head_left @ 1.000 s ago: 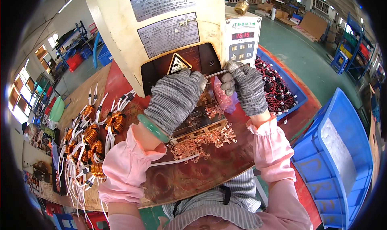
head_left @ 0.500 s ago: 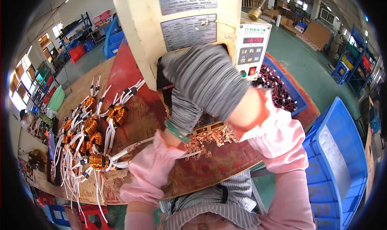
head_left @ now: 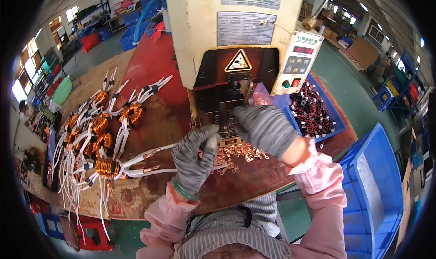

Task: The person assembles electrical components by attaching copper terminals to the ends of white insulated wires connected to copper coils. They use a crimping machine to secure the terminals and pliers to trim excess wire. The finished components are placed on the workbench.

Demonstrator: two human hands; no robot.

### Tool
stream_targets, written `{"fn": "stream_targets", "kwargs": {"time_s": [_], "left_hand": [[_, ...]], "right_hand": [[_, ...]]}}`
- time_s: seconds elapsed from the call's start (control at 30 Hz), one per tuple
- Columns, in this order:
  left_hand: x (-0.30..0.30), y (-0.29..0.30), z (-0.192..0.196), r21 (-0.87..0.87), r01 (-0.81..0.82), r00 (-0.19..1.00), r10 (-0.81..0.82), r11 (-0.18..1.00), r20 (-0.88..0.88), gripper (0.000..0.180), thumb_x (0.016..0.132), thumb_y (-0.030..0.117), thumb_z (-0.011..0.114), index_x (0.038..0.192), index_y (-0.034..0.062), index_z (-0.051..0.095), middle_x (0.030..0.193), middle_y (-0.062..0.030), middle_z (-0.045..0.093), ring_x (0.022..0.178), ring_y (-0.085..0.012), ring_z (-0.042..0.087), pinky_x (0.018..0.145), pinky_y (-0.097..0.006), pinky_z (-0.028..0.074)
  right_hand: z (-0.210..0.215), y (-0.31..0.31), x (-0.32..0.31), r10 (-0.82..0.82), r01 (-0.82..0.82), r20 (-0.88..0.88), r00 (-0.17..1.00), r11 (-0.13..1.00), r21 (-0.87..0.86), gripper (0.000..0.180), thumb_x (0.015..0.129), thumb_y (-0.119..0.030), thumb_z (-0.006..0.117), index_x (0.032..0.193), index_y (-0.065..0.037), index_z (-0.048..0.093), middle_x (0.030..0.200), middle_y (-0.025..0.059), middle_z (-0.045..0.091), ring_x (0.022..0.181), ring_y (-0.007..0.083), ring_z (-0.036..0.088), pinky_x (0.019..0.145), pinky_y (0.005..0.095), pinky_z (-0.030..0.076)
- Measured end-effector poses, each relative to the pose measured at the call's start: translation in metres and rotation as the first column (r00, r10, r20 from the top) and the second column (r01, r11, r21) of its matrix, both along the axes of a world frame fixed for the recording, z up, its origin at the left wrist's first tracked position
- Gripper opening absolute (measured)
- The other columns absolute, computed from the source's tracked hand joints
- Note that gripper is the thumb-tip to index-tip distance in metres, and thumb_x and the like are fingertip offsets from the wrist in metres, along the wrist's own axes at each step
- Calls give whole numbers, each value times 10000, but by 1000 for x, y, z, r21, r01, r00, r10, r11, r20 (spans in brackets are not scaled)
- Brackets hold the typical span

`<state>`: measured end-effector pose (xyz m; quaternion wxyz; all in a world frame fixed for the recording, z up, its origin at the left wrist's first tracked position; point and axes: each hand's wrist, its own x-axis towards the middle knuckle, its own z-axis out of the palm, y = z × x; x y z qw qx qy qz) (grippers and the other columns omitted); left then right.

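My left hand (head_left: 195, 156), in a grey knitted glove with a green bangle at the wrist, is closed in front of the press (head_left: 236, 27). A white cable (head_left: 156, 151) from a copper-wound coil (head_left: 107, 167) runs into its curled fingers; the cable's end is hidden. Another white lead (head_left: 156, 171) passes behind that hand. My right hand (head_left: 268, 128), gloved alike, is at the right of the press tooling (head_left: 225, 107), its fingers smeared by motion. Copper terminal lugs (head_left: 245, 152) lie loose on the red worn tabletop (head_left: 204, 191) below both hands.
More copper-wound coils (head_left: 100, 122) with white leads are heaped at left. Behind my right hand, a blue tray (head_left: 336, 129) holds red-and-black wires with white connectors. A control panel (head_left: 297, 61) is on the press's right side. A large blue crate (head_left: 377, 191) stands at right.
Both hands have drawn back from the press opening and moved apart, uncovering the tooling and a yellow warning triangle. They were crossed before. My view has shifted slightly.
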<state>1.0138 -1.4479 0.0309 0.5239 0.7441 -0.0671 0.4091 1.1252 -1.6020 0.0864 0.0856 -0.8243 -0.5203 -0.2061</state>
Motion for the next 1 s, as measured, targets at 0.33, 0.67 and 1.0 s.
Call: {"fn": "stream_targets", "kwargs": {"time_s": [0.33,0.67,1.0], "left_hand": [[75,-32,48,-491,486,787,-606,723,-114,351,911,307,544,1072,3,608,718,18,550,506,-13,428,419,-148,322],[71,-30,47,-628,336,892,-451,702,-26,264,916,240,556,1031,11,623,711,10,585,547,-37,530,435,-175,412],[75,-27,39,-573,313,908,-416,757,-53,252,919,250,548,1001,22,620,698,10,577,558,-43,546,434,-180,428]], "right_hand": [[-13,-52,28,-107,112,165,980,993,-20,313,785,-108,522,1093,-83,568,1020,142,587,887,286,607,663,360,508],[-14,-29,34,26,-29,102,994,999,27,350,782,-96,510,1127,-101,566,903,115,575,849,269,569,745,370,474],[-26,-26,36,116,-119,26,993,987,111,358,739,-91,574,1097,-86,572,932,115,578,856,274,571,755,375,477]]}}
